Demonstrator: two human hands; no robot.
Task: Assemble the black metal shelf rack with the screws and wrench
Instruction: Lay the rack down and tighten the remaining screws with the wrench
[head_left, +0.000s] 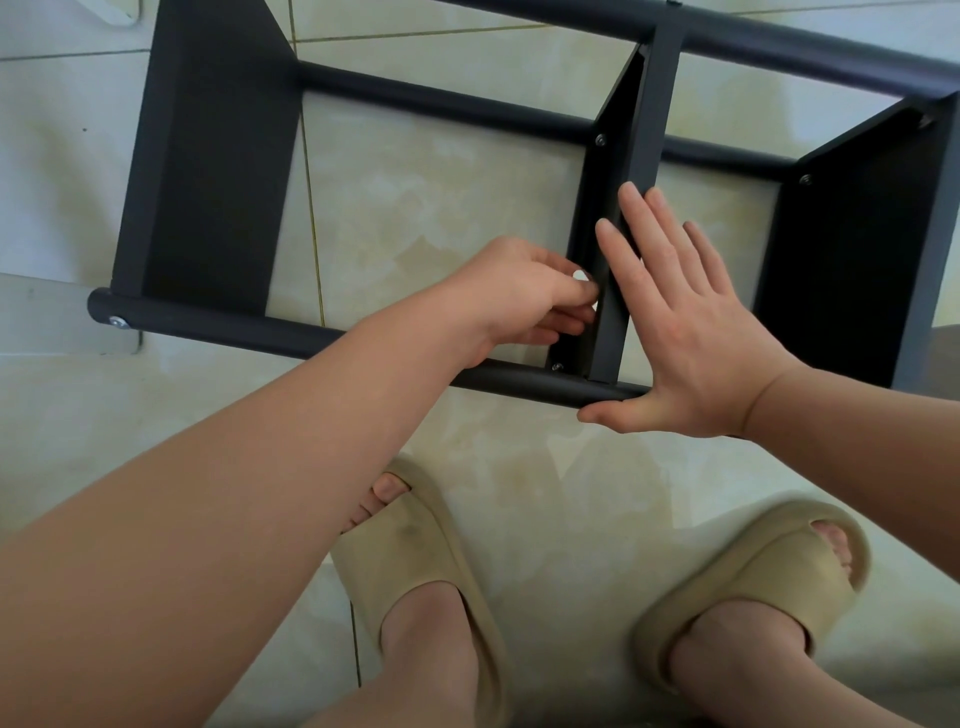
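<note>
Left hand (519, 291) reaches in from the lower left, fingers curled and bunched with the thumb against the left face of the middle panel (649, 104) of the black metal rack (208, 182). A small pale glint shows at its fingertips. Whether that is a nail, a screw or a tool, I cannot tell. Right hand (696, 332) lies spread flat just beside it. Its fingers are straight and pressed against the same panel's near edge and right side, holding nothing. Its thumb lies along the near tube (234, 325), which passes under the left wrist.

The rack lies on the tiled floor (441, 182) with its panels standing on edge. The left panel (218, 234) is beyond and left of the left hand. The right panel (857, 249) is just right of the right hand.

One screw head (557, 367) sits right below the left fingers, where the middle panel meets the near tube. A second (600, 139) lies beyond the right fingertips at the panel's far end, and a third (805, 179) is on the right panel. A bolt head (119, 322) marks the near tube's end, well left of the left forearm.

Nearer than both hands, two feet in beige slippers (431, 561) stand on the tiles.
</note>
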